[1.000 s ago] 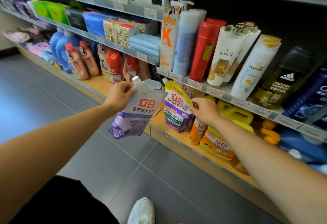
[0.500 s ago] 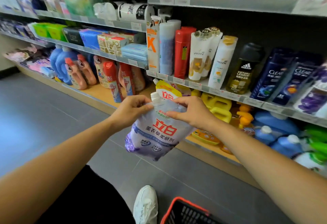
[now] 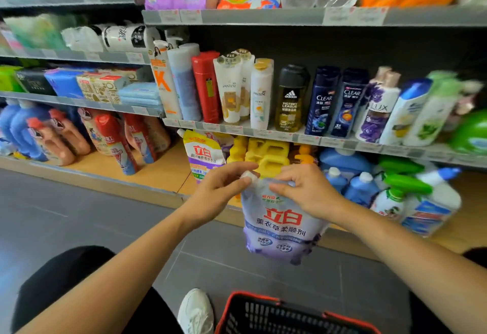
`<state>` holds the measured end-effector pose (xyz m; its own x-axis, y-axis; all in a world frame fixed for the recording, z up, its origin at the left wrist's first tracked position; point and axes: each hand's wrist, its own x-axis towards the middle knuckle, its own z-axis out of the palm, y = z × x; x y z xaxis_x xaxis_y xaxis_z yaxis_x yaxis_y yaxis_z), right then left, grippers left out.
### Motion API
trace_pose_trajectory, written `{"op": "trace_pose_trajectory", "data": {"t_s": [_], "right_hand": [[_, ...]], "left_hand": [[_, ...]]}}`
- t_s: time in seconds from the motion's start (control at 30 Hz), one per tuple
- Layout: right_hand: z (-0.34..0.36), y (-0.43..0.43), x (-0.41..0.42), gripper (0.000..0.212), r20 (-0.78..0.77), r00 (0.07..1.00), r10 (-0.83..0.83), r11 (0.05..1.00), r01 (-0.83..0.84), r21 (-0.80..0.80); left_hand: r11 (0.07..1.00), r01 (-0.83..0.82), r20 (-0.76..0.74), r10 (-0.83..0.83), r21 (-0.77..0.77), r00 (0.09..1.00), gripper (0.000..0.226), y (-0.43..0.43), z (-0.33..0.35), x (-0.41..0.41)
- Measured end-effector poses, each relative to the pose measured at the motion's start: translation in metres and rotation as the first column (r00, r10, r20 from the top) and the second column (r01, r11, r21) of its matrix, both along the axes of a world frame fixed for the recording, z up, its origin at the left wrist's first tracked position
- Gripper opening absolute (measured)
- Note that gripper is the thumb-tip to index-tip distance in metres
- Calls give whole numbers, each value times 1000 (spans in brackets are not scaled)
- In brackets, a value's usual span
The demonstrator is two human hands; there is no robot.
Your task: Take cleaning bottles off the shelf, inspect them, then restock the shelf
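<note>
Beyond the near red-rimmed black mesh basket, we are holding a white-and-purple soft refill pouch aloft before the far wooden bottom shelf: our left hand is pinching its white cap, our right hand is gripping its top edge.

Left hand, right hand and forearms are bare; black legwear and a white sneaker show.

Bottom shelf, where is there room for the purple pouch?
Bare wood lies between the red bottles and the yellow-topped pouch. Right of that pouch it is crowded: yellow jugs, blue bottles, spray bottles.
</note>
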<state>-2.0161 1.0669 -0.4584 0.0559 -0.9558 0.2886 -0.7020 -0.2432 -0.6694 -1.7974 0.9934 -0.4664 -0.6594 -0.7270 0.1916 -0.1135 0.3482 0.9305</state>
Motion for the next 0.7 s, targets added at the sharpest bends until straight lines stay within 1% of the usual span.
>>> {"op": "trace_pose_trajectory", "data": {"t_s": [0.1, 0.23, 0.37, 0.53, 0.6, 0.63, 0.7], "right_hand": [[-2, 15, -27, 24, 7, 998, -55, 998, 55, 24], [-11, 31, -57, 24, 1, 991, -137, 991, 137, 0], [-18, 36, -75, 26, -1, 980, -199, 980, 199, -30], [-21, 37, -82, 24, -2, 971, -240, 970, 240, -30], [-24, 38, -80, 23, -44, 972, -232, 973, 231, -24], [-25, 38, -80, 24, -64, 972, -226, 974, 225, -19], [-25, 38, -82, 29, -74, 973, -219, 976, 219, -9]], "left_hand": [[1000, 12, -24, -12, 11, 1000, 29, 6, -5, -28], [999, -40, -70, 42, 29, 997, 23, 11, -15, -70], [996, -69, -83, 73, 51, 994, 18, 10, -19, -100], [991, -129, -49, 127, -33, 991, 14, 8, -20, -119], [985, -167, -7, 167, -37, 986, 7, 4, -21, -122], [984, -175, 9, 175, -24, 985, 8, 3, -21, -124], [979, -205, 32, 206, -19, 978, 33, 4, -21, -126]]}}
